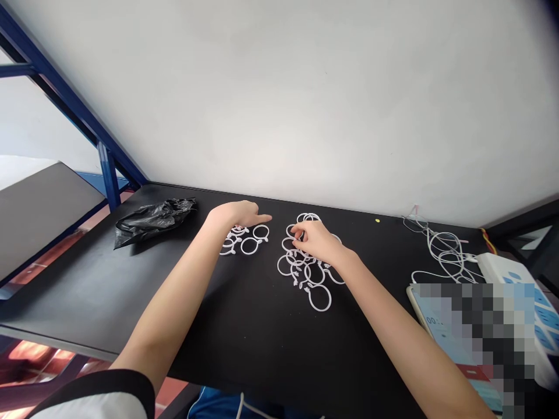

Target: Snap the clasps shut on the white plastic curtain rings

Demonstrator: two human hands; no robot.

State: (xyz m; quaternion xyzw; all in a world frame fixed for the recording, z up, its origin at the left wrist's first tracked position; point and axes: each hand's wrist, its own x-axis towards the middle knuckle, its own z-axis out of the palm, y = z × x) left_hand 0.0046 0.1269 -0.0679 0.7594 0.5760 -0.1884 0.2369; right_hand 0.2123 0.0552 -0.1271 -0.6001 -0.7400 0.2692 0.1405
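Note:
Two groups of white plastic rings lie on a black table [244, 326]. The smaller group [250, 243] is under and just right of my left hand [238, 216], which hovers over it with fingers stretched out flat. A bigger, tangled pile of rings [308, 278] lies to the right. My right hand [317, 241] rests on the pile's top, its fingertips pinched together on one white ring there.
A crumpled black plastic bag [152, 221] sits at the table's back left. White cables [441, 247] and a white power strip [524, 297] lie at the right, beside a phone [437, 320]. A white wall [305, 99] stands close behind. A blue metal frame [105, 174] rises on the left.

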